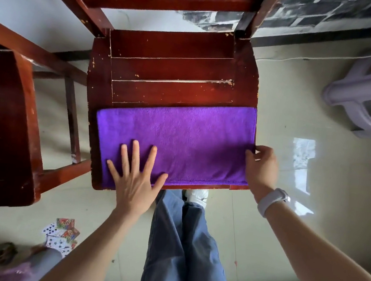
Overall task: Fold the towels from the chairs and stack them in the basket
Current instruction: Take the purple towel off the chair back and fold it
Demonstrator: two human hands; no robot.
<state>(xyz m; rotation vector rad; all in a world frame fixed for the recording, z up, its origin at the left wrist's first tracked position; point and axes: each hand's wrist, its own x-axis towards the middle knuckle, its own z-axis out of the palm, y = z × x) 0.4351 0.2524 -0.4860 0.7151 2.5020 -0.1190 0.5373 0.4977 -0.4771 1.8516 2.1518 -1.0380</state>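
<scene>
Two hands on the job: my left hand (134, 178) presses flat, fingers spread, on the purple towel (180, 139); my right hand (261, 168) pinches its right edge. Mid-fold on the chair seat (170, 71); next, I'd carry that edge leftward.

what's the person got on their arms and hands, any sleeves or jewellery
Both forearms are bare, with no sleeves in view. The right wrist carries a pale lilac wristband with a smooth rounded face, like a fitness tracker. The left hand and right hand show no rings or gloves.
</scene>
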